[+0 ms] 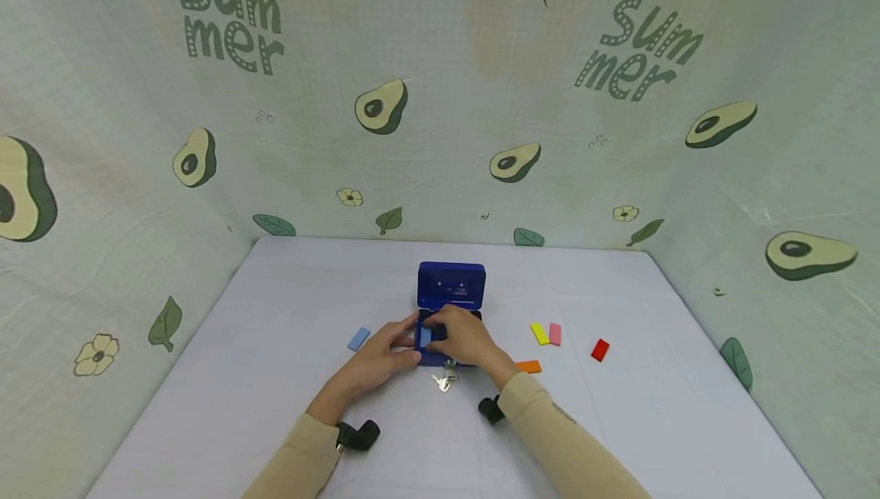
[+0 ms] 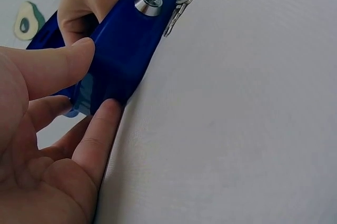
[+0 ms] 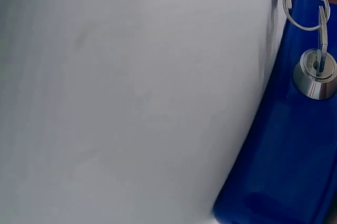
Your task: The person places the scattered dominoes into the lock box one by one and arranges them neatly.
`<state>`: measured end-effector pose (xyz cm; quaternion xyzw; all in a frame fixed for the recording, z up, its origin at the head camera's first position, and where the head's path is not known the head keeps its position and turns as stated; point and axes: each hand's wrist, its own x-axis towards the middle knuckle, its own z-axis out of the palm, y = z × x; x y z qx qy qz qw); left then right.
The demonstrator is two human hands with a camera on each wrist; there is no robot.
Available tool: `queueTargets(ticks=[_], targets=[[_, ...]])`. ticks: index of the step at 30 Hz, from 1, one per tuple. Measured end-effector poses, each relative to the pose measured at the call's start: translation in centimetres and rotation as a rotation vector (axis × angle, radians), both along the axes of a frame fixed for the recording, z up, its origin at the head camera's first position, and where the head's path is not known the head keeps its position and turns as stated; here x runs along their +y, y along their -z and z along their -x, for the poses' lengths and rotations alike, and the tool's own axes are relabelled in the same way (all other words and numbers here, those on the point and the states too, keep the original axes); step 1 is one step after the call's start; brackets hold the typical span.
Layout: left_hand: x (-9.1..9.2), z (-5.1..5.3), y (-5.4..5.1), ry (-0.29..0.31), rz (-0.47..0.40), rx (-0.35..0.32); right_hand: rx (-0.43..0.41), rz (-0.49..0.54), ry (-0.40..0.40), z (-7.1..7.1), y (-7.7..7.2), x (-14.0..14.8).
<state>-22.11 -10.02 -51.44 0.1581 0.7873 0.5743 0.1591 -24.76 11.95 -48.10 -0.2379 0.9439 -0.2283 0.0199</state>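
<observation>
A small dark blue cash box (image 1: 451,285) stands on the table with its lid raised, and a key sits in the silver lock (image 3: 316,74) on its front. My left hand (image 1: 376,354) rests against the box's left side, fingers fairly straight and thumb by the front corner. My right hand (image 1: 466,335) reaches down into the box. Its thumb and index finger lie at either side of a light blue block (image 1: 426,335) and seem to pinch it. The rest of the inside is mostly hidden by this hand. Spare keys (image 1: 442,383) hang from the lock on a ring.
Another light blue block (image 1: 359,338) lies left of the box. To the right lie a yellow block (image 1: 539,333), a pink block (image 1: 554,334), a red block (image 1: 600,350) and an orange block (image 1: 529,367) partly behind the right wrist. A patterned cloth surrounds the white table (image 1: 309,277).
</observation>
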Motion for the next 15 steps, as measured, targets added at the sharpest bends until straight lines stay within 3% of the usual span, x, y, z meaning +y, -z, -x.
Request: queueTargets(ticks=[15], targets=[[0.15,-0.05,-0.13,-0.023,0.014,-0.002,-0.037,0.030,-0.047,0.02,-0.30,0.40]])
